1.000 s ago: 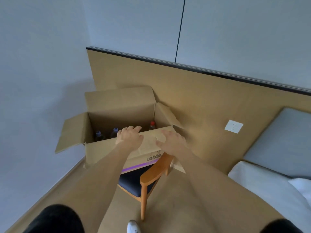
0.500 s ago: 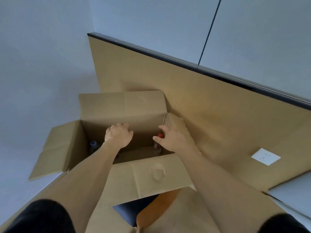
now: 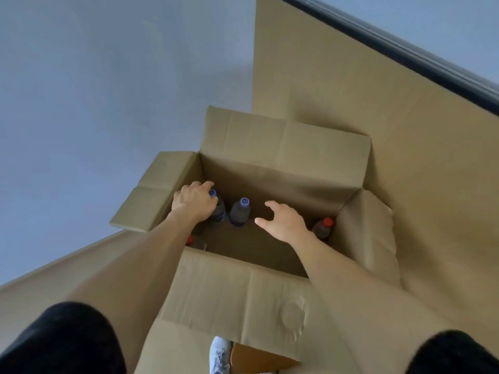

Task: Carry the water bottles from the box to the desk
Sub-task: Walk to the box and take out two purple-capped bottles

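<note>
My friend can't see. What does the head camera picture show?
A person's left hand grips a blue-capped bottle inside an open cardboard box. The right hand hovers open near another blue-capped bottle; two red-capped bottles stand nearby.

Left hand: my arm extended forward and down, fingers curled over, apparently gripping something beneath. Right hand: my arm extended likewise, palm down, thumb and fingers spread, holding nothing.

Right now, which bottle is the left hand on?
The blue-capped bottle at the box's left; the left hand covers its top, others stand untouched.
</note>
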{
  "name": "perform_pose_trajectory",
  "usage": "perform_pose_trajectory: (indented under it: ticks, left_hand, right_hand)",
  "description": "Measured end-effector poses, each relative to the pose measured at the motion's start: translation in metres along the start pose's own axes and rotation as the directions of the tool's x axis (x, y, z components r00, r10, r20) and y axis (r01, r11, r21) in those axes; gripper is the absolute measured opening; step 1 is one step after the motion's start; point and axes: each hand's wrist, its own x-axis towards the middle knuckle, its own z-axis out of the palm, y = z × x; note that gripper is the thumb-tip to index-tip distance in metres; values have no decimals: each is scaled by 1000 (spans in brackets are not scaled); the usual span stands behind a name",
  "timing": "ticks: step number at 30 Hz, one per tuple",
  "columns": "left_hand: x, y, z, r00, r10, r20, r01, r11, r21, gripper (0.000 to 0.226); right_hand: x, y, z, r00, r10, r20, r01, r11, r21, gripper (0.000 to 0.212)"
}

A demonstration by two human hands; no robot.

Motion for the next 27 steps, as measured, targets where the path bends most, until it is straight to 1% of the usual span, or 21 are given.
perform_pose_trajectory:
  ticks: [2, 5, 10, 16, 22, 25, 27]
  left_hand:
    - [8, -5, 4, 999, -37, 18, 37, 999, -7, 54]
    - [23, -3, 14, 996, -73, 56, 76, 996, -47, 57]
    - [54, 4, 42, 988, -89, 124, 98, 993, -73, 66]
    - [92, -3, 81, 963, -176, 202, 191, 980, -59, 79]
    - [114, -7, 107, 969, -171, 180, 186, 980, -69, 90]
    - [120, -6, 112, 981, -158, 109, 167, 983, -82, 78]
    - [123, -7, 116, 986, -144, 85, 151, 986, -76, 70]
  right_hand:
    - [15, -1, 10, 999, -11, 38, 10, 1000, 18, 69]
    - [38, 2, 24, 997, 7, 72, -11, 998, 56, 72]
    - [78, 6, 54, 997, 46, 59, -53, 990, 129, 80]
    - [121, 12, 90, 997, 65, 34, -71, 975, 211, 90]
    - [148, 9, 118, 999, 35, 27, -41, 948, 315, 95]
    - [155, 7, 124, 999, 33, -7, -29, 934, 357, 93]
    - [159, 6, 126, 998, 41, -51, -20, 933, 359, 85]
